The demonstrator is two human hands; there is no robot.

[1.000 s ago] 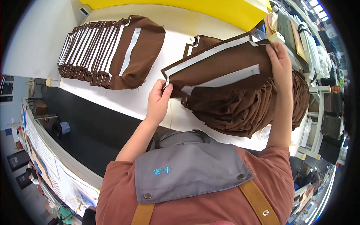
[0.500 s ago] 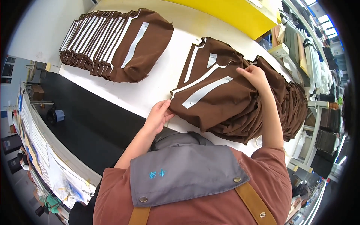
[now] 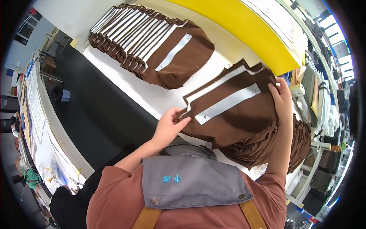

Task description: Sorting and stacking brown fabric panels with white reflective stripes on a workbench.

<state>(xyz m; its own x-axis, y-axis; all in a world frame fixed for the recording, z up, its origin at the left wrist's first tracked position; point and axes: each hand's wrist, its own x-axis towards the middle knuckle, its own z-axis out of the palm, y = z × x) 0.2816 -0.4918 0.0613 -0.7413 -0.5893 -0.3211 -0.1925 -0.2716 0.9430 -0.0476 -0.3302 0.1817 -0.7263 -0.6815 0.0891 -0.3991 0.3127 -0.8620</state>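
Observation:
My left hand [image 3: 173,124] is closed on the left corner of a brown fabric piece [image 3: 236,116], and my right hand [image 3: 281,95] grips its right edge. The piece has a white edging along its notched far side and a wider white strip [image 3: 225,104] across its middle, with small dark marks at each end. It hangs over a crumpled pile of brown pieces [image 3: 259,150] on the white table [image 3: 124,82]. Farther left on the table lies a row of overlapping brown pieces with white strips [image 3: 129,40], the frontmost lying flat with its strip showing.
A yellow raised board [image 3: 282,57] runs along the table's back. Hung fabrics [image 3: 314,95] and a white metal frame [image 3: 320,145] are at the right. Across a dark floor [image 3: 99,114] at left stands a long worktable [image 3: 49,145] with papers; small figures of other people [image 3: 15,126] appear beyond.
Both hands with their brown piece have moved down and right in the view since half a second ago, and the right hand has shifted to the piece's right edge. The surroundings appear tilted.

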